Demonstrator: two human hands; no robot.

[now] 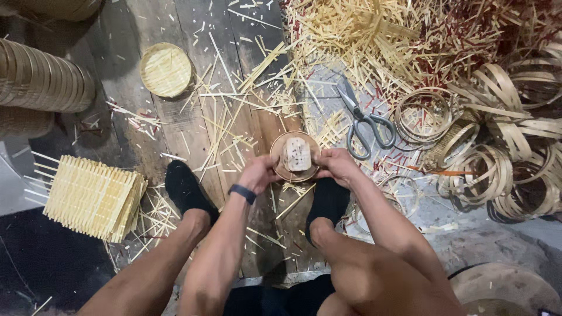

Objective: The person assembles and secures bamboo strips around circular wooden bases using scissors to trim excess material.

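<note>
My left hand (257, 173) and my right hand (335, 164) together grip a small round bamboo frame (280, 166) from its two sides, just above the wooden floor between my feet. A pale, roughly rectangular piece with dark dots (297, 154) sits inside the round frame. A dark band is on my left wrist. My legs are bent, with both feet in black socks on the planks.
Grey scissors (364, 120) lie right of the hands. Coiled bamboo rings (497, 158) pile at the right, loose bamboo sticks (374, 35) at the top. A woven round lid (166, 69), a stack of woven mats (91, 196) and stacked round trays (41, 79) lie left.
</note>
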